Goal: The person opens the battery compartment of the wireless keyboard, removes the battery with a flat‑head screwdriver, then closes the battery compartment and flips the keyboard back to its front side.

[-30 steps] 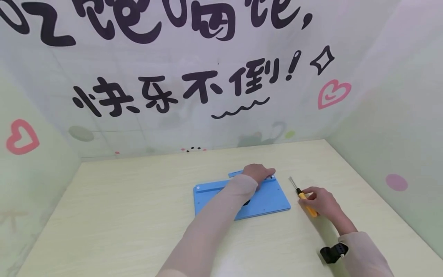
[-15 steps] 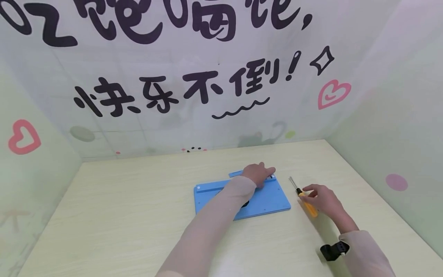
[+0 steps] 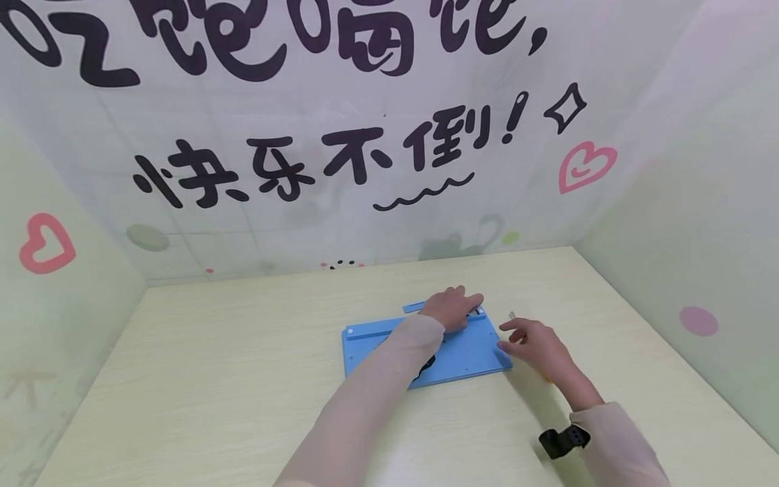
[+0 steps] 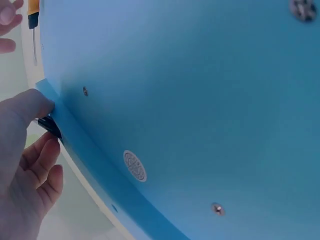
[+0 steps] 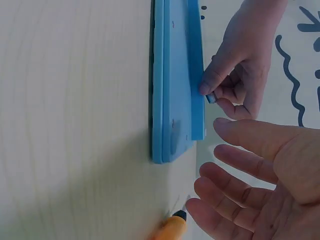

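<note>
A blue flat panel [image 3: 471,352] with small screws and an oval pad lies on the table, a raised ridge along its far edge. At that ridge my left hand [image 3: 449,309] pinches a small black battery-like cylinder [image 4: 48,125] with a silvery end, partly hidden by the fingers. My left thumb touches the ridge. To the right of the panel hovers my right hand [image 3: 538,345], fingers spread and slightly bent, holding nothing. Under it lies a screwdriver [image 5: 172,229] with a yellow handle and black collar, mostly hidden in the head view.
A narrow blue strip [image 3: 414,308] lies just behind the panel. The pale wooden table [image 3: 213,379] extends widely to the left and in front. A printed wall sheet [image 3: 292,230] stands along the back edge, and further wall sheets rise at both sides.
My right hand has let go of the screwdriver's handle and moved left toward the panel. The screwdriver stays on the table. My left hand keeps its place at the ridge with small finger movements.
</note>
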`<move>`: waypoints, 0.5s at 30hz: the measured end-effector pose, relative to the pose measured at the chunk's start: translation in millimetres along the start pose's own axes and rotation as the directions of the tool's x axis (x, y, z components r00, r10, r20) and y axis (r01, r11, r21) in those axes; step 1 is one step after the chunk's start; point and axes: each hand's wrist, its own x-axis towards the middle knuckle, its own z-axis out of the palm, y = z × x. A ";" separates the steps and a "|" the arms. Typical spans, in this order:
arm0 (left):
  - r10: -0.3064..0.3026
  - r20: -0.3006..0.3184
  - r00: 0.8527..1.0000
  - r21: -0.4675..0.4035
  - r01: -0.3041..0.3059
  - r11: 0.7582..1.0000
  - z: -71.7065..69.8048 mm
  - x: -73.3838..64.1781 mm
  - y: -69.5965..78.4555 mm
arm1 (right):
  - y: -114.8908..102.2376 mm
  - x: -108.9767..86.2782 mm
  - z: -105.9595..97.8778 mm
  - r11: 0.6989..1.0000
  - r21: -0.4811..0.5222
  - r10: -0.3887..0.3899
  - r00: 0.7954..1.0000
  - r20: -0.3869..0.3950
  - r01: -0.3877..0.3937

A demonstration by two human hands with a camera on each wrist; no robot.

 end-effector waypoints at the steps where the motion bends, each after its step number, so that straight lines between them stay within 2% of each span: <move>1: 0.002 -0.001 1.000 -0.012 -0.002 1.000 0.3 0.2 -0.3 | -0.5 1.8 3.0 1.000 0.003 -0.001 1.000 -0.004 0.002; 10: -0.006 -0.003 1.000 -0.069 0.006 0.998 4.8 0.4 -2.0 | -0.3 12.2 20.5 1.000 0.022 0.002 1.000 -0.004 -0.002; 15: -0.044 -0.011 0.999 -0.122 0.042 0.992 6.7 -1.4 -2.0 | 2.7 14.3 22.3 0.997 0.071 0.002 1.000 -0.005 -0.002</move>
